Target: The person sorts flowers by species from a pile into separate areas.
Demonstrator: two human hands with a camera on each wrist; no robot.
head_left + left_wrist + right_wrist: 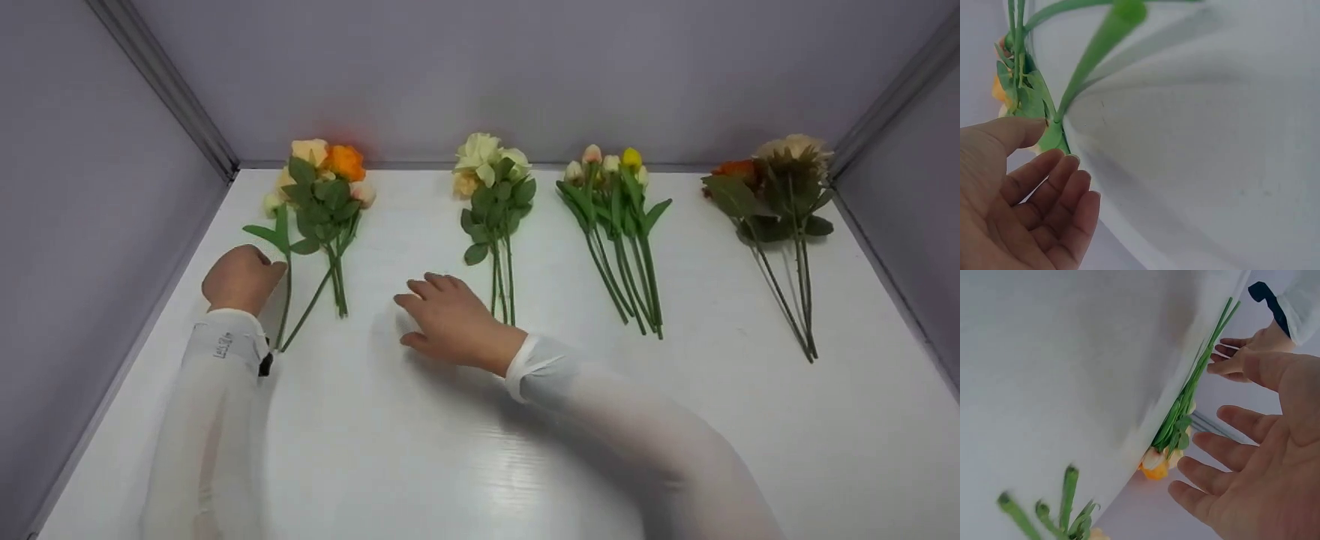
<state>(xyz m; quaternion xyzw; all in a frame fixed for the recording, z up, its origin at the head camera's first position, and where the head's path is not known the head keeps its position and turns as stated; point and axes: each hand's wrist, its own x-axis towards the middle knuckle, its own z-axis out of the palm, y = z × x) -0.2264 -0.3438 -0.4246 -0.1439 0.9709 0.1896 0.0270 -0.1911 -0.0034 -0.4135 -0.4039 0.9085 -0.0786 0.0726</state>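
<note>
My left hand (244, 277) is at the leftmost bunch of flowers (327, 199), right beside a green tulip stem (287, 300) with long leaves. In the left wrist view, a gap separates the thumb from the loosely bent fingers (1053, 197), and nothing is gripped between them. This bunch carries orange, peach and cream blooms, its stems pointing toward me. Over the table, between that bunch and the cream rose bunch (495, 187), hovers my right hand (450, 322). Its fingers (1230, 450) are spread and hold nothing; the hand hides the rose stems' lower ends.
A bunch of tulips (619, 217) in pink, white and yellow lies right of the cream roses. Farther right lies a darker bunch (787, 187) with beige and rust blooms. Grey panels (540, 75) wall in the white table (420, 465) at the back and sides.
</note>
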